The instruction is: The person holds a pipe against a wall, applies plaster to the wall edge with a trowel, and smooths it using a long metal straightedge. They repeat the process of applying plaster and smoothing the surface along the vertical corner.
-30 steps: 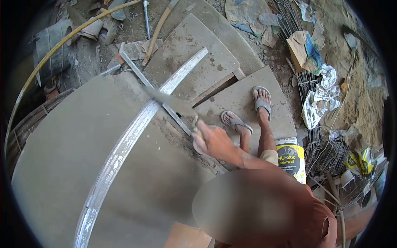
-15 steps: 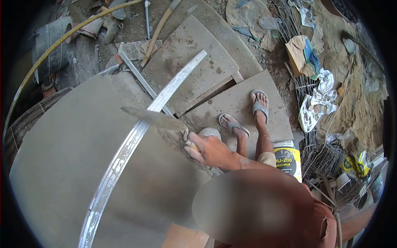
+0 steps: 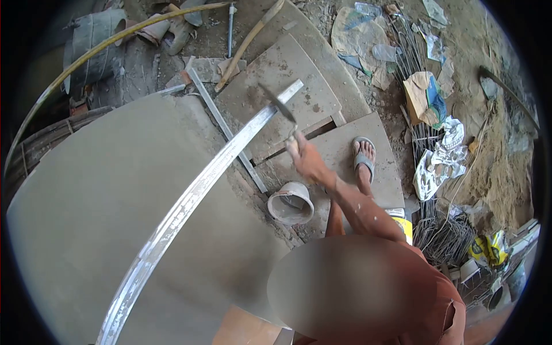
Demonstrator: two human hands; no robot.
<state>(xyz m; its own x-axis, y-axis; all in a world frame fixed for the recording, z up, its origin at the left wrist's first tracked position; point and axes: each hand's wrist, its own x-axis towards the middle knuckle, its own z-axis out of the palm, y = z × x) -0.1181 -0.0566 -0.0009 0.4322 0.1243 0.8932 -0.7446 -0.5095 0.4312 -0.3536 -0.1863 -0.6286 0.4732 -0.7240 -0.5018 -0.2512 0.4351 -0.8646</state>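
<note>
My right hand (image 3: 307, 158) is closed around the handle of a trowel (image 3: 279, 104). Its narrow, mortar-stained blade crosses the upper end of a long metal straightedge (image 3: 192, 198) and appears to touch it. The straightedge runs diagonally down to the bottom left in front of a smooth grey plastered surface (image 3: 115, 184), looking curved through the lens. Below my right hand stands a mortar-stained bucket (image 3: 294, 188) with its mouth visible. My left hand is out of view, as is whatever supports the straightedge's lower end.
Large flat boards (image 3: 282, 86) lie by my sandalled foot (image 3: 364, 158). A thin metal bar (image 3: 215, 115) rests along the plaster's edge. Wire bundles (image 3: 445, 236), torn bags (image 3: 425, 98) and rubble lie right. A yellow hose (image 3: 115, 37) arches at upper left. An orange-brown flat piece (image 3: 247, 328) shows below.
My right hand and the trowel have moved up and right along the straightedge towards its end. The bucket, partly covered by the hand before, now shows fully. The view has shifted slightly.
</note>
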